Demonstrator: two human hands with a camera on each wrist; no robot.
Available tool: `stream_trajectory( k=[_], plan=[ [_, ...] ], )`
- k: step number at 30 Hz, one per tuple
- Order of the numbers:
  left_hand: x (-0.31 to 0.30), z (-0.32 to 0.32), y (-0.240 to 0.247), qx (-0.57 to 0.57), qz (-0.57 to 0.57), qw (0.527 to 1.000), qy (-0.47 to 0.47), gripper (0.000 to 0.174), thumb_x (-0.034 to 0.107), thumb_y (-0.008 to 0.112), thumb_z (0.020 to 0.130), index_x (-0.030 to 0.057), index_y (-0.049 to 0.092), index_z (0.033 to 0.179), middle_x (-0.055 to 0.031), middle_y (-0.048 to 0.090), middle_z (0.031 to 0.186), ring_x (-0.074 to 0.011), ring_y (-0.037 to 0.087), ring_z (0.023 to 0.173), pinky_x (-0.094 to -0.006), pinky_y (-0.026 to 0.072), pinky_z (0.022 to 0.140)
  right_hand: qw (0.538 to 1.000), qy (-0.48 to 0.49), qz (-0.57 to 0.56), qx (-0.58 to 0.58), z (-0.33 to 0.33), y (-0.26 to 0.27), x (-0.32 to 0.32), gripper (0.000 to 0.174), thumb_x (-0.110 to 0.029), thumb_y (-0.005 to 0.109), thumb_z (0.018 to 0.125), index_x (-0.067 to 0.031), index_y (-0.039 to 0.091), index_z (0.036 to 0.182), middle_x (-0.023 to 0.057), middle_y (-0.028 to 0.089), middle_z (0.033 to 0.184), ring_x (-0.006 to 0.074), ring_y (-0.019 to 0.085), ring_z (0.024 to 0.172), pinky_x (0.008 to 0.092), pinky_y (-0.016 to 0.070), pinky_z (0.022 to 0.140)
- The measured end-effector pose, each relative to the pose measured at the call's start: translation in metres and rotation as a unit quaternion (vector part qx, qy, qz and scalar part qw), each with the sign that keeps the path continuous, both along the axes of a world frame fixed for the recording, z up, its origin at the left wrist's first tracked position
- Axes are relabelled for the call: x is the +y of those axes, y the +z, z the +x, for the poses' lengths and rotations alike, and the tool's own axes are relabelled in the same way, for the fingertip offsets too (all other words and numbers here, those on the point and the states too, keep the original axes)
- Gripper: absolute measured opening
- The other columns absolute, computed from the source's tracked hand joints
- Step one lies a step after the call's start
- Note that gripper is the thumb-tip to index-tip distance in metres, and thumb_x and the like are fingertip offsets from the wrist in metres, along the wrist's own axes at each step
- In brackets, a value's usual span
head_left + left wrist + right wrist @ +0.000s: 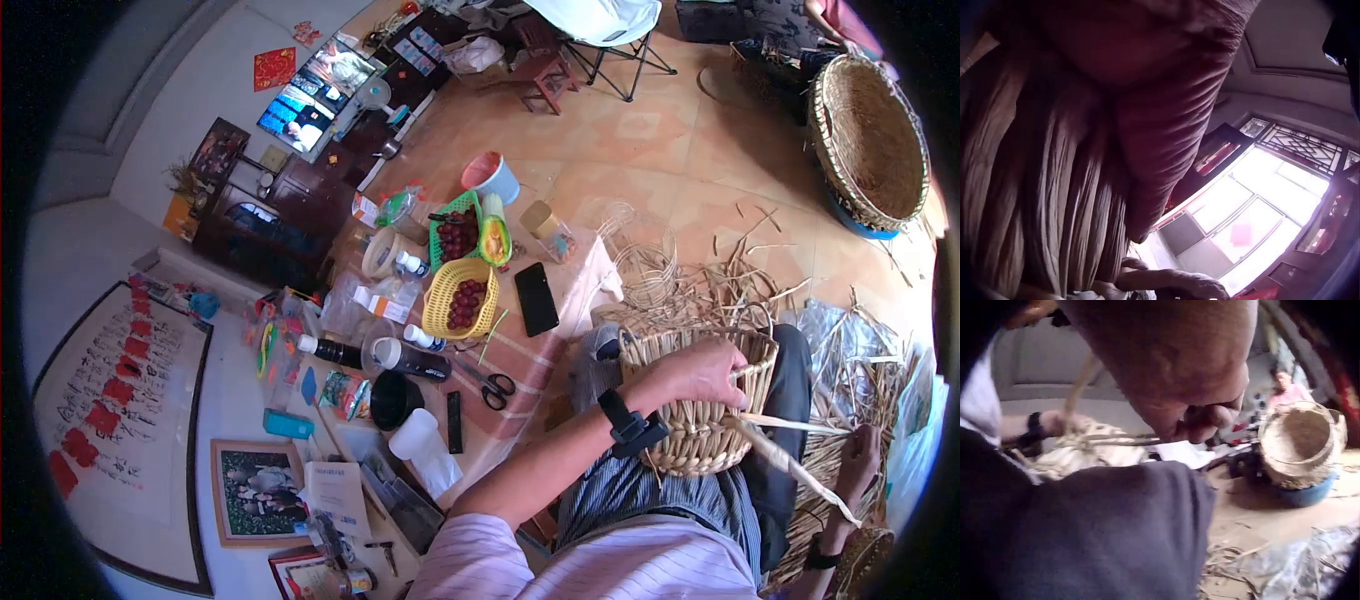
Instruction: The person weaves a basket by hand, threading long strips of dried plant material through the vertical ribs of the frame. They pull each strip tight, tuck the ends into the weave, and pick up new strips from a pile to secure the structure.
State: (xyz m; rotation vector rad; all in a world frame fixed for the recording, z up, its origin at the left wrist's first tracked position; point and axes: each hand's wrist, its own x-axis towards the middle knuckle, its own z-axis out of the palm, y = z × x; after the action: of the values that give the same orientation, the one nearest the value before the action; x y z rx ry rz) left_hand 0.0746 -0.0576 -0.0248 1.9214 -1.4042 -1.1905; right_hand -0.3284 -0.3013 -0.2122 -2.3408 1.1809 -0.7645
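A partly woven straw basket (690, 455) with a looped handle sits on the person's lap. My left hand (702, 372) grips its rim, fingers curled over the edge. Close up in the left wrist view, that hand (1166, 106) lies against the basket's thick ribbed wall (1054, 206). My right hand (860, 462) is out to the right of the basket, pinching a pale straw strand (795, 424) that runs taut from the weave. A second, wider strand (800, 475) hangs out from the basket's side. In the right wrist view, the curled fingers (1219, 415) hold the strand's end.
Loose straw (690, 275) litters the tiled floor, with plastic sheeting (840, 345) at right. A table at left bears a yellow basket (435, 312) of grapes, a phone (537, 300) and scissors (493, 390). Another person sits behind a large woven basket (870, 150).
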Motion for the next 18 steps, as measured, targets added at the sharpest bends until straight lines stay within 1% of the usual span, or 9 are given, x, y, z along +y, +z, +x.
stream_trajectory(
  k=[2,4,5,6,8,11,13,16,18],
  plan=[
    [0.001,0.005,0.005,-0.007,0.013,1.0,-0.01,0.04,0.035,0.083,0.082,-0.0005,0.078,0.099,-0.0169,0.074,0.078,-0.0239,0.069,0.07,-0.0422,0.054,0.07,0.998,0.006,0.031,0.047,-0.021,-0.033,-0.016,0.022,0.002,0.07,0.093,-0.0057,0.069,0.113,0.0171,0.066,0.105,0.0292,0.067,0.095,0.0386,0.0552,0.085],
    [-0.002,0.007,-0.003,-0.009,0.026,0.999,-0.041,0.038,0.036,0.085,0.084,0.0026,0.08,0.1,-0.0116,0.075,0.077,-0.0158,0.067,0.073,-0.0391,0.0528,0.069,0.945,-0.07,0.308,-0.09,-0.01,-0.051,-0.008,0.027,-0.014,0.071,0.099,-0.0065,0.071,0.125,0.0174,0.07,0.118,0.0265,0.067,0.107,0.0388,0.0529,0.096],
    [0.0,0.012,-0.012,0.028,0.021,0.999,-0.033,0.038,0.036,0.085,0.086,0.0028,0.081,0.106,-0.0086,0.079,0.085,-0.0115,0.068,0.08,-0.0371,0.0553,0.075,0.957,-0.053,0.274,-0.072,-0.012,-0.055,-0.004,0.028,-0.013,0.07,0.098,-0.0061,0.071,0.126,0.0178,0.069,0.12,0.0297,0.066,0.11,0.0405,0.0523,0.098],
    [0.002,0.017,-0.023,0.071,-0.005,0.996,-0.053,0.035,0.031,0.084,0.09,0.0014,0.081,0.109,-0.0071,0.081,0.093,-0.0107,0.069,0.085,-0.0354,0.0573,0.081,0.993,0.025,0.116,0.019,0.025,-0.013,0.019,0.03,-0.012,0.07,0.097,-0.0056,0.071,0.126,0.0181,0.069,0.121,0.033,0.065,0.114,0.0421,0.0516,0.1],
    [0.001,0.014,-0.005,0.07,0.048,0.995,-0.052,0.035,0.028,0.082,0.095,0.0005,0.079,0.117,-0.0057,0.082,0.099,-0.0092,0.069,0.09,-0.0345,0.0581,0.085,0.984,0.143,-0.067,0.088,0.076,0.061,0.06,0.033,-0.011,0.068,0.095,-0.0047,0.07,0.128,0.0187,0.068,0.125,0.0396,0.063,0.121,0.0455,0.0504,0.105],
    [0.001,0.011,0.015,0.028,0.069,0.997,-0.03,0.044,0.035,0.083,0.094,-0.002,0.078,0.117,-0.0051,0.08,0.095,-0.0088,0.067,0.084,-0.0322,0.0563,0.08,0.952,0.305,0.003,-0.02,0.129,0.123,0.1,0.036,-0.008,0.071,0.089,-0.0063,0.068,0.125,0.0158,0.067,0.123,0.0389,0.066,0.111,0.0478,0.0552,0.096],
    [0.004,0.01,0.013,0.026,0.063,0.998,-0.01,0.047,0.041,0.084,0.09,-0.0005,0.08,0.112,-0.0105,0.075,0.08,-0.0153,0.065,0.071,-0.0382,0.0548,0.072,0.921,0.379,0.076,-0.038,0.15,0.14,0.115,0.035,-0.012,0.073,0.088,-0.0066,0.066,0.122,0.0138,0.068,0.118,0.0354,0.068,0.108,0.0475,0.0568,0.091],
    [0.005,0.006,0.015,0.061,0.074,0.995,0.016,0.047,0.042,0.085,0.091,-0.0011,0.08,0.11,-0.0098,0.074,0.078,-0.0144,0.064,0.071,-0.0379,0.0542,0.071,0.923,0.38,0.068,-0.003,0.167,0.14,0.121,0.023,-0.014,0.072,0.089,-0.0056,0.062,0.108,0.0175,0.067,0.104,0.0383,0.07,0.086,0.0476,0.0582,0.072],
    [0.003,0.005,0.023,0.047,0.116,0.992,0.018,0.047,0.042,0.085,0.092,-0.0017,0.08,0.108,-0.0103,0.074,0.077,-0.0142,0.064,0.071,-0.0374,0.0541,0.071,0.905,0.417,0.073,-0.041,0.171,0.141,0.113,0.02,-0.014,0.071,0.09,-0.0052,0.062,0.105,0.017,0.067,0.095,0.0401,0.07,0.08,0.0481,0.0579,0.07]
  ],
)
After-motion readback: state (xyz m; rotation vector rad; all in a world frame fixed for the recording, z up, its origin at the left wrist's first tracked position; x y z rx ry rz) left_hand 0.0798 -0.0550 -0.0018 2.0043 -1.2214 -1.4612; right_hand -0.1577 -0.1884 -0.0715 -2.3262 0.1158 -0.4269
